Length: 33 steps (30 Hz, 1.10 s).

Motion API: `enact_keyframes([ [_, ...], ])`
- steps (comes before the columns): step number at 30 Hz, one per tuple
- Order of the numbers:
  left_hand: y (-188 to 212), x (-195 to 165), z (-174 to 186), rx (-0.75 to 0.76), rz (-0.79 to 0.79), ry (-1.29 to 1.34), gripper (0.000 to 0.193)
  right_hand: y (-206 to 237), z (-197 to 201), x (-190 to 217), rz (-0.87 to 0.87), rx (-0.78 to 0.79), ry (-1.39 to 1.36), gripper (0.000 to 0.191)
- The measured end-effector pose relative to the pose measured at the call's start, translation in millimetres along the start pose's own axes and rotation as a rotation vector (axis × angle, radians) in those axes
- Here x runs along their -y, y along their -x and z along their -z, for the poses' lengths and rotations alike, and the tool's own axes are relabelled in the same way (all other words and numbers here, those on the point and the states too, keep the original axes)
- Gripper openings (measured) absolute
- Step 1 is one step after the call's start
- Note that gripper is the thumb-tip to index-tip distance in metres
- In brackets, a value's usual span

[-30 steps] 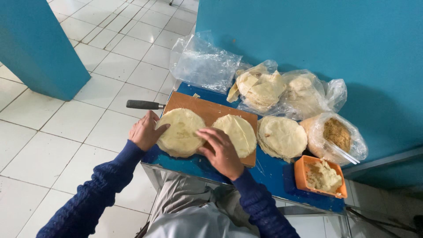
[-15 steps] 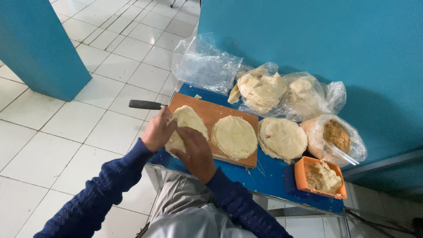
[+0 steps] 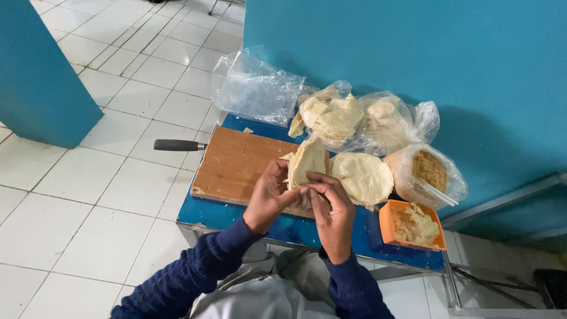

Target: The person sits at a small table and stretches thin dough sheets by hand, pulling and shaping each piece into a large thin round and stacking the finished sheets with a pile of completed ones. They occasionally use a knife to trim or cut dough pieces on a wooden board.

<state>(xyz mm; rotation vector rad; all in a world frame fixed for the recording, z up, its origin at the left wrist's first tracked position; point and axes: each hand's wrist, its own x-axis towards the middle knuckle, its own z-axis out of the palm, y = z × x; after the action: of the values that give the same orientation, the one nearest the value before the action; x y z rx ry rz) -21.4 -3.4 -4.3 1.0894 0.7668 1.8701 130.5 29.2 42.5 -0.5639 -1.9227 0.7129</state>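
Observation:
Both hands hold a pale round dough wrapper (image 3: 307, 160), folded upright above the near edge of a brown wooden board (image 3: 236, 165). My left hand (image 3: 269, 195) grips it from the left, my right hand (image 3: 331, 210) from the right and below. Another flat round wrapper (image 3: 361, 176) lies to the right of the board. An orange tub (image 3: 387, 221) with pale shredded filling stands at the right, near the table's front edge.
The small blue table (image 3: 236, 215) also bears a crumpled clear plastic bag (image 3: 257, 88), bags of folded wrappers (image 3: 331, 115), a bag of brown crumbs (image 3: 430, 171) and a black knife handle (image 3: 177, 145) jutting left. Blue walls and a white tiled floor surround it.
The two wrappers that lay flat on the board are gone from it; both hands gathered one, folded it and lifted it upright. The board now lies bare.

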Motion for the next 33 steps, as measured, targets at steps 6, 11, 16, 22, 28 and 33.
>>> enact_keyframes([
  [6,14,33,-21,0.026,0.1,0.022,0.037,25,33,-30,-0.377,0.029,-0.249,0.015],
  [11,16,41,-26,0.027,0.156,0.053,0.035,29,48,-49,-0.448,0.075,-0.431,0.015],
  [16,18,42,-32,0.017,0.226,0.116,0.033,28,53,-49,-0.452,0.059,-0.479,0.018],
  [22,18,48,-38,0.019,0.195,0.073,0.036,27,51,-44,-0.381,0.054,-0.259,0.015],
  [28,26,52,-37,0.035,0.226,0.11,0.032,34,57,-60,-0.555,0.068,-0.47,0.011],
  [33,35,60,-39,-0.027,0.217,0.036,0.031,51,50,-68,-0.494,0.105,-0.485,0.009],
])
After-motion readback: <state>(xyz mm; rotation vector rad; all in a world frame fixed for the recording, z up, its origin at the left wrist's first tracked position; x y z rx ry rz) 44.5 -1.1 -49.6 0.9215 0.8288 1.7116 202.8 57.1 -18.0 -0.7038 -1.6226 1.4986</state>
